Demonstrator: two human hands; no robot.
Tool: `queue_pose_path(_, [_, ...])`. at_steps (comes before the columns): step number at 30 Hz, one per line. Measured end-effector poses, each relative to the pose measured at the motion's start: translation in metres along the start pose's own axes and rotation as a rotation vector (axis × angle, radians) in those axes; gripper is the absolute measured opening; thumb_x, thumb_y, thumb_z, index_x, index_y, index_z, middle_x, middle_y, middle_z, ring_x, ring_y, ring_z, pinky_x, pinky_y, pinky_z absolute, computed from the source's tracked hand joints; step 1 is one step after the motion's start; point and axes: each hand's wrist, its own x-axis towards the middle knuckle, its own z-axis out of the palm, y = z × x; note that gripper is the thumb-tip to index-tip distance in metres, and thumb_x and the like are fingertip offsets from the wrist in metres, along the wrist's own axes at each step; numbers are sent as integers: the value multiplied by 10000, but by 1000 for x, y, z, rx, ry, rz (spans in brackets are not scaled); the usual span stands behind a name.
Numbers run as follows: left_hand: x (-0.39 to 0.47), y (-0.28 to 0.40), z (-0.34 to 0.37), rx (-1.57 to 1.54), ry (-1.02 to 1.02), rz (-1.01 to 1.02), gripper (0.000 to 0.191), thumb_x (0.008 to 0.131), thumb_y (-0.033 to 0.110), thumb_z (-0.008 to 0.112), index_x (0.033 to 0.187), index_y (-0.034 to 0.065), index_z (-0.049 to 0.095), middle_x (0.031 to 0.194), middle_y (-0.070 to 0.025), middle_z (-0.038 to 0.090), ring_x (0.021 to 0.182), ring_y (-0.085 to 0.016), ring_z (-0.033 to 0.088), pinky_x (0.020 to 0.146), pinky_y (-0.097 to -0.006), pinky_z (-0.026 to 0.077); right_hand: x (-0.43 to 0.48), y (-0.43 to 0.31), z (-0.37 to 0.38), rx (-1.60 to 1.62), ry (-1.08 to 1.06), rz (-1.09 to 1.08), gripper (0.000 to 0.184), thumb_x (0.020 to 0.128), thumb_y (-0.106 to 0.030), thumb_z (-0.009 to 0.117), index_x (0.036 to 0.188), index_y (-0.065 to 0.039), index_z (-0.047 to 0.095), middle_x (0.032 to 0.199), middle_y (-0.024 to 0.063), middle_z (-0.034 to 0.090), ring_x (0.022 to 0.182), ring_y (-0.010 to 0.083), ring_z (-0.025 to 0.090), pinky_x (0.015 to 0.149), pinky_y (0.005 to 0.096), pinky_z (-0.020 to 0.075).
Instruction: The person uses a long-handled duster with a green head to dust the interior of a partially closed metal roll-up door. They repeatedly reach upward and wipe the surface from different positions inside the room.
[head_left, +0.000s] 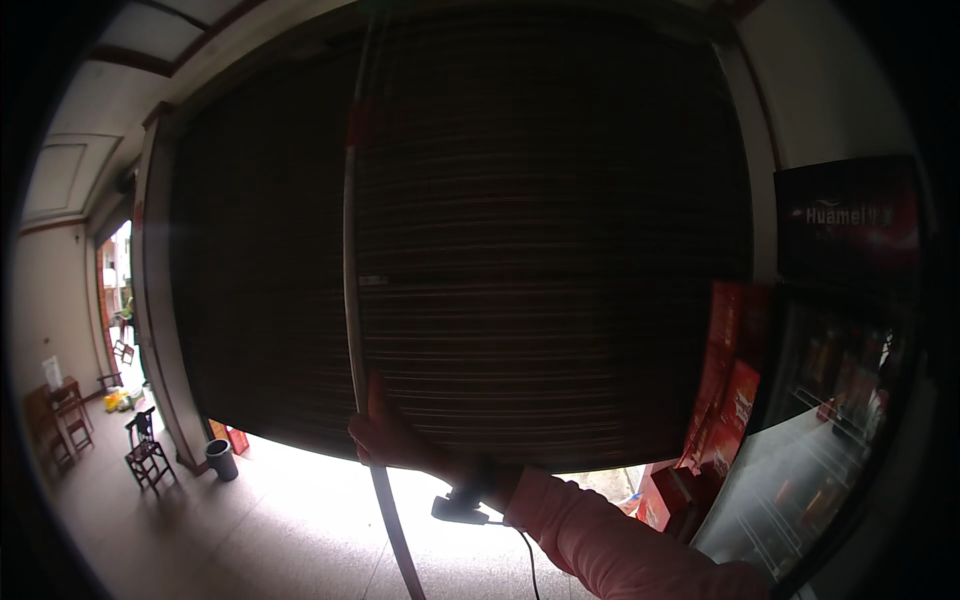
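My right hand, at the end of a pink sleeve, grips a long upright pole at the lower middle of the view. A dark device with a cable sits by the wrist. Behind the pole hangs a large dark roller shutter with horizontal slats, its lower edge above the floor and bright light coming in underneath. The pole runs up in front of the shutter, past a red patch near its upper part; its top end is too dark to tell. My left hand is out of view.
To the right stand a glass-door drinks cooler and stacked red boxes. A dark waste bin and a wooden chair are at the left, beside a pillar. Farther left are more wooden furniture and a bright doorway.
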Motion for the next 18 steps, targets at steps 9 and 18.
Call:
queue_pose_path(9, [5, 189, 189, 409, -107, 239, 119, 924, 78, 407, 892, 67, 292, 487, -16, 395, 276, -127, 391, 259, -274, 377, 127, -140, -35, -34, 238, -355, 196, 893, -134, 492, 1063, -47, 447, 598, 20, 481, 446, 97, 488, 363, 265, 433])
queue_pose_path(18, [13, 228, 262, 1293, -389, 474, 290, 927, 182, 489, 1115, -31, 430, 704, -118, 562, 472, -166, 557, 403, -278, 470, -7, -225, -211, 11, 714, -492, 106, 905, -142, 475, 960, -65, 428, 704, 51, 502, 496, 89, 476, 422, 290, 427])
